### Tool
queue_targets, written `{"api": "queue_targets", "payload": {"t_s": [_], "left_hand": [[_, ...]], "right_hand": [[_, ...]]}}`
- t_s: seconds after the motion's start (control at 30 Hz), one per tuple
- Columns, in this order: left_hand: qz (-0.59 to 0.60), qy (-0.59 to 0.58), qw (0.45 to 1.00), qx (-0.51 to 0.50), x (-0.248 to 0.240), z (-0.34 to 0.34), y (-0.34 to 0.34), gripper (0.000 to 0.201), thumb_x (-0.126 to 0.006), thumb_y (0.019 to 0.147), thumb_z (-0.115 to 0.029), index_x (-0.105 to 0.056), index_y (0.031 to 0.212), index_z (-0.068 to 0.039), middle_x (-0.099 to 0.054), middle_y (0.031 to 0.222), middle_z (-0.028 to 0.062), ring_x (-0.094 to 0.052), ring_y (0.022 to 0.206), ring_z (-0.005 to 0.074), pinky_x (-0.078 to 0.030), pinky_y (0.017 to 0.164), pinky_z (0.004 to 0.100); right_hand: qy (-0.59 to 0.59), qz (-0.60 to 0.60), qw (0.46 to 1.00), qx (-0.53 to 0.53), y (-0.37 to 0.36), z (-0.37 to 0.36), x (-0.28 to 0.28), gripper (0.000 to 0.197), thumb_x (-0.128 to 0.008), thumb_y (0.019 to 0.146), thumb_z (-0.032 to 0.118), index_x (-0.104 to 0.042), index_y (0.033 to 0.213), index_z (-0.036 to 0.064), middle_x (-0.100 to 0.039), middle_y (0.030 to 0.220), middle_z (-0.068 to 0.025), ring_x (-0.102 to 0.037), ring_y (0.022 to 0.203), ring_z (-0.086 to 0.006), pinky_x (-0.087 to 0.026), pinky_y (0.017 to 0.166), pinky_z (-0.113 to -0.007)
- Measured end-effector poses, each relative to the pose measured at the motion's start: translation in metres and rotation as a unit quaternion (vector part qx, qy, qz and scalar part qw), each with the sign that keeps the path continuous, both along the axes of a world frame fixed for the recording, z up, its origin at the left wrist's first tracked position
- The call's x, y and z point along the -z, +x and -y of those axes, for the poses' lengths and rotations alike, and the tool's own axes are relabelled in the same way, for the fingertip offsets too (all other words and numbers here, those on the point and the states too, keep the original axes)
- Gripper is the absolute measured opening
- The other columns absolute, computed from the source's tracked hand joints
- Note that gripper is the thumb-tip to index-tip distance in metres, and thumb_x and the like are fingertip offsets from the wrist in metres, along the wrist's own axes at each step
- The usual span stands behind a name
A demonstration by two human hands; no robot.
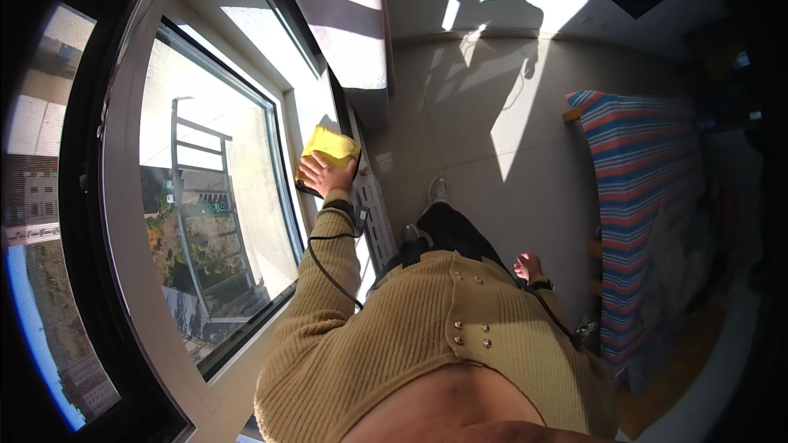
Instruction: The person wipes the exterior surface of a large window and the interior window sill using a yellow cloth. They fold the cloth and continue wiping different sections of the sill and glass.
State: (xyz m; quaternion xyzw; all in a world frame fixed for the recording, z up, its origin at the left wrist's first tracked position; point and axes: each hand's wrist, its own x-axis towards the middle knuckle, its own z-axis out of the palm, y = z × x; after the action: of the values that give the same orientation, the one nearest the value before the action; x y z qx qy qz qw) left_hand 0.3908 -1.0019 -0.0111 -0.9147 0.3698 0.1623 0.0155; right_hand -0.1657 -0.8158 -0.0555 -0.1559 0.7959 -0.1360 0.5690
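Note:
A yellow cloth [332, 144] with a dark edge lies on the white window sill, beside the window frame. On top of it presses my left hand [327, 174], its fingers bent over the cloth and holding it against the sill. A dark strap and a black cable run along that wrist and sleeve. My right hand [529, 266] hangs at my right side, away from the sill. Its fingers are curled in, and I see nothing in them.
The window pane [205, 197] stands at my left, with a metal ladder-like frame [201, 205] outside it. A pale vented panel [376, 217] runs below the sill. To the right is a bed with a striped cover [636, 197]. Sunlit tiles [460, 115] make up the floor.

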Motion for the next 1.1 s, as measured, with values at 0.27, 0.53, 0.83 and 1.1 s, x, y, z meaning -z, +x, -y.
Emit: {"api": "queue_targets", "payload": {"t_s": [0.27,0.53,0.83,1.1], "left_hand": [[0.012,0.015,1.0,-0.008,-0.003,0.022,0.008,0.112,-0.057,0.069,-0.069,-0.004,0.146,-0.007,0.002,0.151,0.0217,0.001,0.14,0.0375,-0.007,0.11,0.0526],[0.012,0.002,1.0,-0.006,0.001,0.082,0.03,0.112,-0.06,0.068,-0.065,-0.006,0.147,-0.009,0.003,0.152,0.0205,0.001,0.14,0.0375,-0.005,0.111,0.0526],[0.003,0.0,0.999,0.041,0.011,0.158,0.072,0.114,-0.057,0.068,-0.07,-0.002,0.147,-0.011,0.005,0.152,0.0179,0.003,0.141,0.0342,-0.006,0.111,0.0506],[0.036,0.016,0.994,0.103,0.01,0.123,0.061,0.106,-0.051,0.072,-0.073,-0.005,0.148,-0.015,0.002,0.153,0.0159,0.003,0.141,0.0322,-0.002,0.112,0.0485]], "right_hand": [[-0.037,-0.009,0.994,-0.1,0.02,0.086,-0.004,0.019,-0.052,0.086,0.016,-0.056,0.098,0.0024,-0.058,0.069,-0.0081,-0.054,0.052,-0.0147,-0.044,0.046,-0.028],[-0.141,-0.1,0.945,-0.279,0.036,0.163,-0.027,0.018,-0.052,0.085,0.017,-0.059,0.088,-0.0003,-0.062,0.072,-0.0088,-0.058,0.057,-0.0163,-0.048,0.052,-0.029],[-0.087,-0.122,0.917,-0.37,0.002,0.147,-0.031,0.023,-0.05,0.082,0.017,-0.063,0.076,-0.0004,-0.062,0.061,-0.0092,-0.058,0.052,-0.0194,-0.048,0.055,-0.034],[-0.091,-0.161,0.899,-0.398,0.035,0.145,-0.045,0.023,-0.053,0.08,0.022,-0.065,0.08,0.0016,-0.065,0.073,-0.0148,-0.062,0.069,-0.0297,-0.049,0.068,-0.04]]}}
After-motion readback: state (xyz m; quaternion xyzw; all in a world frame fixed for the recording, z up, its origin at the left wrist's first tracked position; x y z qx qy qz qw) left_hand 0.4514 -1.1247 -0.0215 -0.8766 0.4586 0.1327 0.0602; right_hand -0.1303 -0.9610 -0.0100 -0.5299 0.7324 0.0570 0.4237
